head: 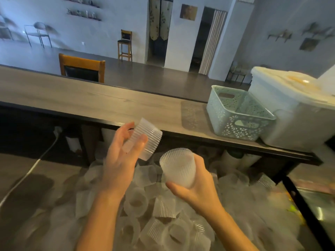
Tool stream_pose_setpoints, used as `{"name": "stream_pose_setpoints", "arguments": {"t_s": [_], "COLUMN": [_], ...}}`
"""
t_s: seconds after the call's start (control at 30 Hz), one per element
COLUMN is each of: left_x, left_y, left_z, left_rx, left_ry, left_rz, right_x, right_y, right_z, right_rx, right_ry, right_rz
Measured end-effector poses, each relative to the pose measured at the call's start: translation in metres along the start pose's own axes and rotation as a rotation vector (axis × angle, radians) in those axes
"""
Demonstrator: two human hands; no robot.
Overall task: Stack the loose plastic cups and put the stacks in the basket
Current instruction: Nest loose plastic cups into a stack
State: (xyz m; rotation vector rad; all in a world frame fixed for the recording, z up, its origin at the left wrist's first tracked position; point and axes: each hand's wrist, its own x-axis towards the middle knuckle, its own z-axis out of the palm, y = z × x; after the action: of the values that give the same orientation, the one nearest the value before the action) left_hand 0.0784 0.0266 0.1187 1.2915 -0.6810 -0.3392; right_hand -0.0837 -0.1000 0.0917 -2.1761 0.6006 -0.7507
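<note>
Below the long desk (108,102) lies a pile of loose cups (145,205). Each hand grips one: the left hand (119,160) has its fingers (139,142) curled on a cup (146,138), and the right hand (195,185) is wrapped round another cup (178,167). They look ready to stack; next, one cup must slide into the other, then go into the green basket (239,115) on the desk.

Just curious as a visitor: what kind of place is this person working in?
Probably a small café or bar: a long wooden counter, a tall bar stool across the room, and a heap of disposable plastic cups below.

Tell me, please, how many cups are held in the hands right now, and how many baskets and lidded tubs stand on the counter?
Cups in hand: 2, one in the left hand, one in the right hand
Green basket: 1
Lidded white tub: 1
Total: 4
</note>
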Motion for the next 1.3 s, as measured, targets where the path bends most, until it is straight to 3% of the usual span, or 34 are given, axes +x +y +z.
{"name": "stream_pose_setpoints", "arguments": {"t_s": [0.13,0.33,0.6,0.97,1.17,1.3], "left_x": [-0.025,-0.056,-0.084,-0.09,-0.115,-0.13], "left_y": [-0.004,-0.015,-0.023,-0.032,-0.056,-0.074], "left_z": [0.016,0.03,0.038,0.037,0.032,0.034], "left_rx": [0.126,0.342,0.342,0.409,0.353,0.271], "left_ry": [-0.086,-0.198,-0.224,-0.428,-0.538,-0.487], "left_rz": [0.033,0.043,0.03,0.025,-0.152,-0.268], "right_x": [-0.027,-0.062,-0.098,-0.119,-0.124,-0.137], "right_y": [0.008,0.012,0.021,0.03,0.029,0.04], "right_z": [-0.003,-0.007,0.0,0.013,0.02,0.029], "right_rx": [-0.063,-0.046,-0.022,0.03,0.13,0.104], "right_ry": [-0.074,-0.042,-0.004,-0.025,-0.055,-0.076], "right_rz": [-0.041,-0.005,0.048,0.149,0.243,0.289]}}
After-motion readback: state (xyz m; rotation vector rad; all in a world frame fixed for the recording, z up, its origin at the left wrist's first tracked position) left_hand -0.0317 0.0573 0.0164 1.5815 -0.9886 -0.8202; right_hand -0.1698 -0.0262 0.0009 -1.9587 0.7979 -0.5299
